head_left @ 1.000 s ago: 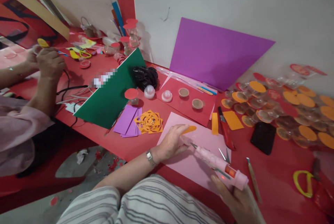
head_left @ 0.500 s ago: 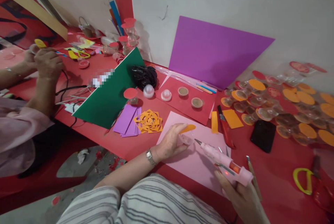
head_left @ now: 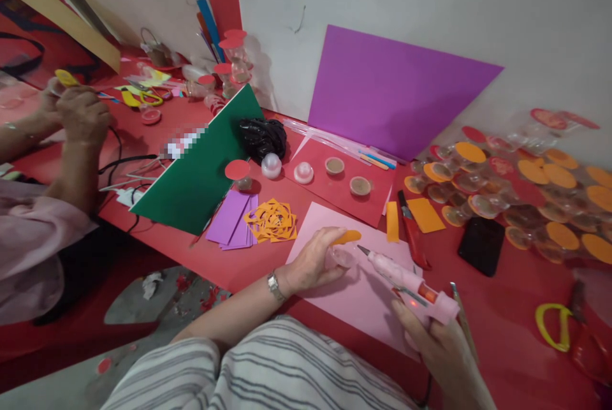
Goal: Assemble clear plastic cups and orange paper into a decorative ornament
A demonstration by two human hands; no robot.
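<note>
Over a pink sheet point(head_left: 363, 308), my left hand point(head_left: 315, 263) pinches a small clear plastic cup point(head_left: 342, 258) with an orange disc point(head_left: 347, 237) on its top. My right hand point(head_left: 442, 343) is wrapped round a pink glue gun point(head_left: 406, 282) with a glowing red light. The gun's metal tip points left, close to the cup and just short of the disc. Beyond the sheet, two brown-filled cups point(head_left: 360, 186) and a clear domed piece point(head_left: 303, 173) rest on red card point(head_left: 335, 196).
Orange cut strips point(head_left: 271, 220) and purple cards point(head_left: 233, 222) lie left, by a leaning green board point(head_left: 201, 174). At right are a red cutter point(head_left: 415, 238), black phone point(head_left: 482, 245), many disc-topped cups point(head_left: 478, 187) and scissors point(head_left: 559, 327). Another person's hands point(head_left: 83, 110) work at far left.
The cup and disc in my left hand have turned slightly. The glue gun has shifted a little to the left in my right hand. The other person's hands have moved slightly left.
</note>
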